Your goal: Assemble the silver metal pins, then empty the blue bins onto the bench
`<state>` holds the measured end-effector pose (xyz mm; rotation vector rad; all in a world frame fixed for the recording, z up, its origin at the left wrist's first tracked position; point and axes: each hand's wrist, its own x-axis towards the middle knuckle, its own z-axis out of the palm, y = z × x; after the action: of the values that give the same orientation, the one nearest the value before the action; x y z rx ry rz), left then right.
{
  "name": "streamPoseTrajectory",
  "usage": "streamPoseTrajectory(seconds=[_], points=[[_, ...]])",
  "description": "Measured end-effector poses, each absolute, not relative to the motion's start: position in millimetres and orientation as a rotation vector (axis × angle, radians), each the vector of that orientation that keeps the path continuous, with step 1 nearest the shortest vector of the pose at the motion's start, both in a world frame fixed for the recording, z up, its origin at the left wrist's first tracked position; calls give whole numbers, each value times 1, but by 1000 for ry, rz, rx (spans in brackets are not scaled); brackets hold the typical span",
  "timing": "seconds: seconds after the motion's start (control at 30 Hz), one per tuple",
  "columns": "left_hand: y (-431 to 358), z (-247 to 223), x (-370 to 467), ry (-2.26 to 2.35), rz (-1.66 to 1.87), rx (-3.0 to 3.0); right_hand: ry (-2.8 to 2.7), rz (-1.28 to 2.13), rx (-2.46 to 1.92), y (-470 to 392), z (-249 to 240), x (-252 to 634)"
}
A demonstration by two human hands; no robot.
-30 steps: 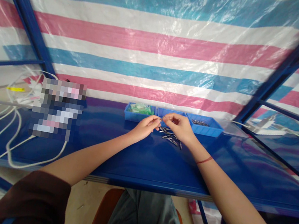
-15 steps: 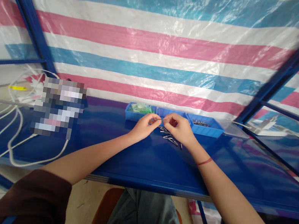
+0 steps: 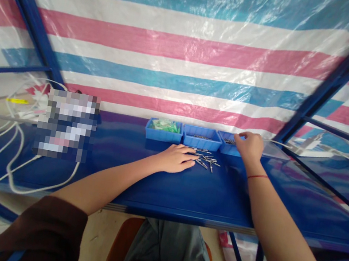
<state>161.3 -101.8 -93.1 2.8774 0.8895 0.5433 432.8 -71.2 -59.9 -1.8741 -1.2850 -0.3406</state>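
My left hand (image 3: 178,158) lies palm down on the table with its fingers stretched out. Its fingertips touch the left side of a loose pile of thin metal pen-like pieces (image 3: 208,160). Over the right-hand blue bin (image 3: 232,150) is my right hand (image 3: 250,146), thumb and fingers curled together. Whatever may be between those fingertips is too small to make out. Small dark metal pieces (image 3: 229,141) show in that bin beside the hand. Similar slender pieces lie in the middle blue bin (image 3: 201,143).
The left blue bin (image 3: 162,136) contains green and clear plastic bags (image 3: 165,125). White cables (image 3: 16,165) trail over the left side of the blue table (image 3: 182,199). A power strip (image 3: 313,150) sits at the back right. Blue frame posts (image 3: 45,47) stand at both sides.
My hands have parted from a pinch around a thin piece. The right has moved right to the right-hand bin; the left has opened and lowered onto the pile. The middle bin is now uncovered.
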Motion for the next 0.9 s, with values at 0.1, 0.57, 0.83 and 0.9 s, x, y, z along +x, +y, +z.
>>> streamPoseTrajectory(seconds=[0.1,0.57,0.83,0.9], points=[[-99,-94,162,891,545,2907,-1247,-376,-1948,-67,-68,439],[-89,-93,155,904,899,2631,-1749,-182,-1476,-81,-49,392],[-84,-90,153,1024,1239,2226,-2086,476,-1162,-94,-58,348],[-81,-92,154,994,1279,2064,-2028,548,-1085,-94,-61,340]])
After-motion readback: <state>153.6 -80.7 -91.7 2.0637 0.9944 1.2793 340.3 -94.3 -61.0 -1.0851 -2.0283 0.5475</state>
